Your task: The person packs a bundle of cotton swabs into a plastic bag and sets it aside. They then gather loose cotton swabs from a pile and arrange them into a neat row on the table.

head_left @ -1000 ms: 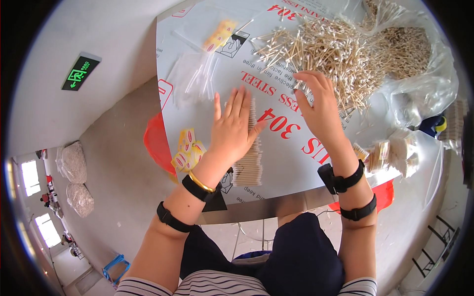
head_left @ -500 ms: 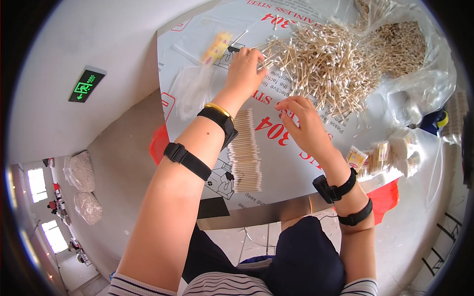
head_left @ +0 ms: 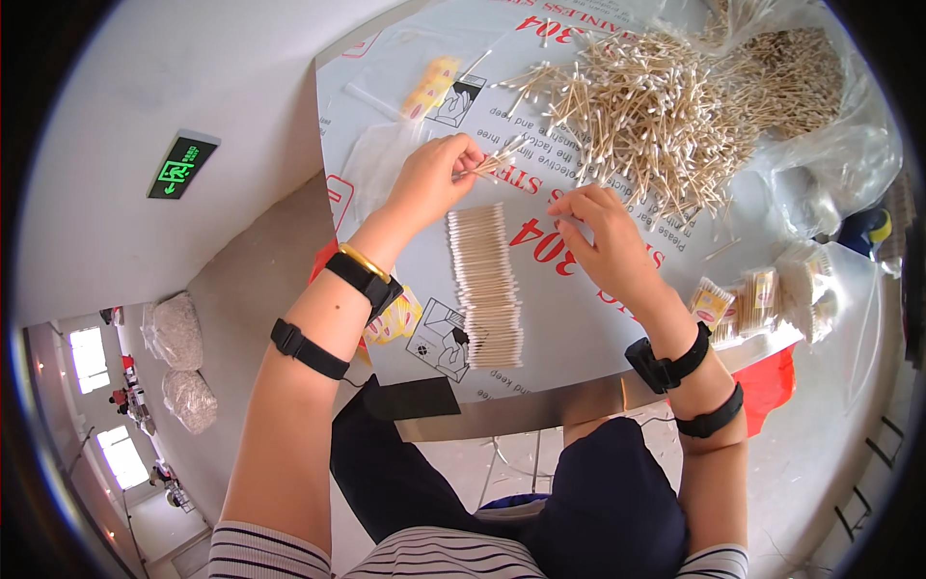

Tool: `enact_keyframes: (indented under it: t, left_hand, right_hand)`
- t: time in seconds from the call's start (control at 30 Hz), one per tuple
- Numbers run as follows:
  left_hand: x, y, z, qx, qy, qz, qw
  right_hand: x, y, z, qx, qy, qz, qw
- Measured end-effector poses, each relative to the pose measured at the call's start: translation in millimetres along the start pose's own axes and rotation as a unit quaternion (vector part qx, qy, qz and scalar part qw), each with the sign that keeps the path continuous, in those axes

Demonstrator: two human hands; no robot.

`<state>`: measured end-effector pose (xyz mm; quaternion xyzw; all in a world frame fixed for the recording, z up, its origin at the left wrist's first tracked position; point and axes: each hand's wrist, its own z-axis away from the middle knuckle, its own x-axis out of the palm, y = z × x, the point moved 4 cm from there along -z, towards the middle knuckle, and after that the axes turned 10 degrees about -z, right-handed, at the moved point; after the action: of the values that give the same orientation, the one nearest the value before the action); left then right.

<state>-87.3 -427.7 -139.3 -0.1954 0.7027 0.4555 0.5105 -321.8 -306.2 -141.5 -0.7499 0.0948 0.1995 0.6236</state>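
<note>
My left hand (head_left: 436,176) pinches a small bunch of cotton swabs (head_left: 500,159) just above the far end of a neat row of swabs (head_left: 487,285) laid side by side on the steel table (head_left: 579,318). My right hand (head_left: 600,230) hovers to the right of that row, fingers curled, near the edge of a big loose pile of swabs (head_left: 656,106); whether it holds any swabs is hidden.
A clear plastic bag with more swabs (head_left: 810,87) lies at the far right. Small packed swab bundles (head_left: 752,299) sit by the right edge. Yellow packets (head_left: 432,85) and empty clear sleeves (head_left: 381,159) lie at the far left. A red bag (head_left: 772,386) hangs below the table.
My left hand drew back from the far left packets toward the row, now gripping a few swabs. My right hand shifted slightly left toward the row.
</note>
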Motion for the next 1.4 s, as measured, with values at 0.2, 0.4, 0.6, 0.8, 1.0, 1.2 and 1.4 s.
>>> enact_keyframes:
  t: [0.2, 0.4, 0.6, 0.8, 1.0, 1.2, 1.4]
  left_hand:
    - [-8, 3, 14, -0.004, -0.042, 0.012, 0.999]
    - [-2, 1, 10, -0.049, -0.061, 0.01, 0.997]
    - [-5, -12, 6, -0.086, -0.081, 0.031, 0.992]
    - [-6, -17, -3, -0.074, -0.051, 0.019, 0.996]
    - [-8, -30, -9, -0.101, -0.028, 0.024, 0.994]
    - [-9, -21, -5, -0.068, -0.004, -0.024, 0.997]
    - [-11, -24, 1, -0.063, 0.011, -0.038, 0.997]
  right_hand:
    - [26, -7, -32, -0.041, 0.037, 0.168, 0.984]
    - [54, 16, -64, -0.048, 0.077, 0.256, 0.963]
    - [15, 21, -57, -0.009, 0.1, 0.242, 0.965]
    - [27, 8, -57, -0.064, 0.018, 0.295, 0.953]
    - [48, -2, -84, -0.103, 0.003, 0.252, 0.962]
    - [48, 17, -112, -0.17, 0.033, 0.268, 0.948]
    - [45, 16, -106, -0.133, 0.02, 0.281, 0.95]
